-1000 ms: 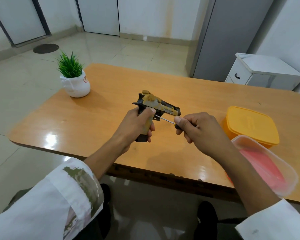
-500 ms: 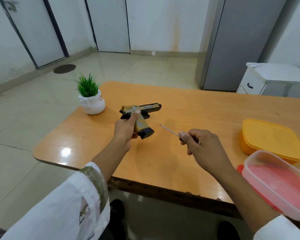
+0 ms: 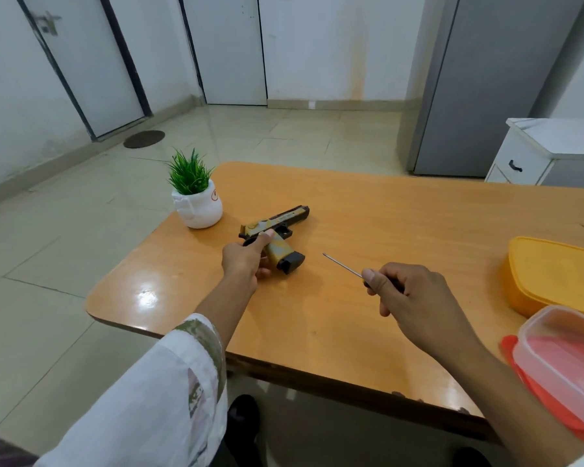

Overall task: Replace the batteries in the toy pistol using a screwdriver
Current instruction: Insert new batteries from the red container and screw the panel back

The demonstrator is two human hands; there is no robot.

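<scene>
Tiled floor (image 3: 64, 264) (glossy) — white walls (image 3: 334, 45), grey cabinet (image 3: 486, 79).

View: a single wide-angle camera worn on the person's head.
Facing: forward and down across the bench (image 3: 402, 210), with the floor (image 3: 64, 264) and doors (image 3: 230, 48) showing beyond the fingers (image 3: 373, 284).
Nearness: close; both forearms (image 3: 223, 308) run in from the bottom edge, below the fingers, which sit near mid-frame.

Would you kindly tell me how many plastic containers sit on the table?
2: yellow container on the right; clear container nearer, cropped. More may lie off-frame.
</scene>
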